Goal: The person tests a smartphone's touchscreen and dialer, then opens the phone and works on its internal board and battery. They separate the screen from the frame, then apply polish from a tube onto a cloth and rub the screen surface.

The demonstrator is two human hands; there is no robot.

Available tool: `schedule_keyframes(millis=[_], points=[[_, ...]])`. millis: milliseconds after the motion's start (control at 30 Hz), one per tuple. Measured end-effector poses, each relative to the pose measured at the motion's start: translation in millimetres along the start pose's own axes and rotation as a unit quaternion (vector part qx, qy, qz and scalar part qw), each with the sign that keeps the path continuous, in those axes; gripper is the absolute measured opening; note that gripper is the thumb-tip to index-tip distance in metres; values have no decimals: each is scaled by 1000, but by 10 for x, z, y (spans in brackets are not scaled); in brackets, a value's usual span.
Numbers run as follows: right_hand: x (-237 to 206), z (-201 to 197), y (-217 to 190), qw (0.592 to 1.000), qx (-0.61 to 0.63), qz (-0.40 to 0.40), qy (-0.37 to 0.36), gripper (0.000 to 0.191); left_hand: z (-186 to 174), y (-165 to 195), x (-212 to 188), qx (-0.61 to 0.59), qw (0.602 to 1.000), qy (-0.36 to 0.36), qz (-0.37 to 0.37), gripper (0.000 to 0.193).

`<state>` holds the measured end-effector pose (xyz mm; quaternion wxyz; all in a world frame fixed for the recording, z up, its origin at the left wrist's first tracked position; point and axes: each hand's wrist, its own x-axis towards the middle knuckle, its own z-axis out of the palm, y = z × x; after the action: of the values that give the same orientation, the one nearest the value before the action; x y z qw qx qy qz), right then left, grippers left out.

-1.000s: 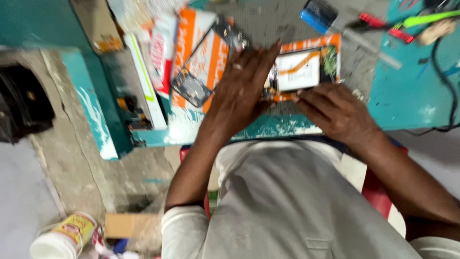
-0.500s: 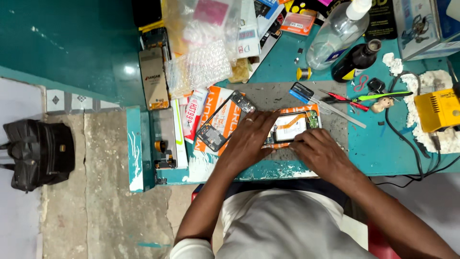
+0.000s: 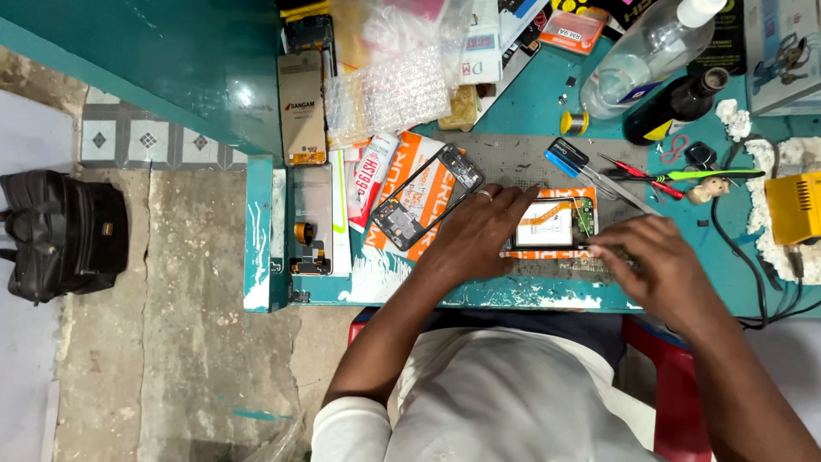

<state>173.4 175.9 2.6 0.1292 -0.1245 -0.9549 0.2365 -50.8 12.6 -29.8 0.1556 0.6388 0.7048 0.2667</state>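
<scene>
A: Comparing with half a second back, has anything shifted?

B: Little. The left hand (image 3: 479,235) stays flat, fingers spread, pressing the opened phone (image 3: 552,227) on the grey mat (image 3: 513,158). The right hand (image 3: 658,265) has slid from the phone's edge towards four o'clock, fingers curled together at its lower right corner; whether they pinch something, I cannot tell.

A: Meaning?

B: I'd judge the work on the phone's inside goes on, the phone held steady at the tabletop's (image 3: 530,107) near edge.

A: And around it?

B: A bare phone frame (image 3: 428,195) lies at ten o'clock from the left hand, on orange packets. Tweezers and a green tool (image 3: 701,175) sit at one o'clock, bottles (image 3: 650,60) beyond, a yellow box (image 3: 791,205) at three. The floor is cracked concrete, with a black bag (image 3: 60,235) far at nine o'clock.
</scene>
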Motion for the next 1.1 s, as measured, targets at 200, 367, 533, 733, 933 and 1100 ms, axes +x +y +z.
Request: schedule_keyframes(millis=[200, 367, 533, 733, 933, 1100], points=[[78, -105, 29, 997, 5, 29, 68, 19, 32, 147, -87, -3, 1000, 4, -8, 114], [259, -60, -91, 994, -91, -21, 60, 21, 31, 233, -215, -15, 999, 43, 13, 111], [504, 145, -112, 970, -190, -119, 89, 19, -180, 118, -598, -59, 984, 151, -68, 91], [757, 373, -85, 946, -258, -182, 75, 13, -341, -118, -725, 72, 955, 212, -192, 93], [773, 373, -130, 961, -219, -165, 34, 26, -257, -208, -734, 66, 947, 222, -222, 86], [290, -14, 5, 998, 5, 14, 59, 14, -300, -177, -862, 87, 941, 232, -229, 83]])
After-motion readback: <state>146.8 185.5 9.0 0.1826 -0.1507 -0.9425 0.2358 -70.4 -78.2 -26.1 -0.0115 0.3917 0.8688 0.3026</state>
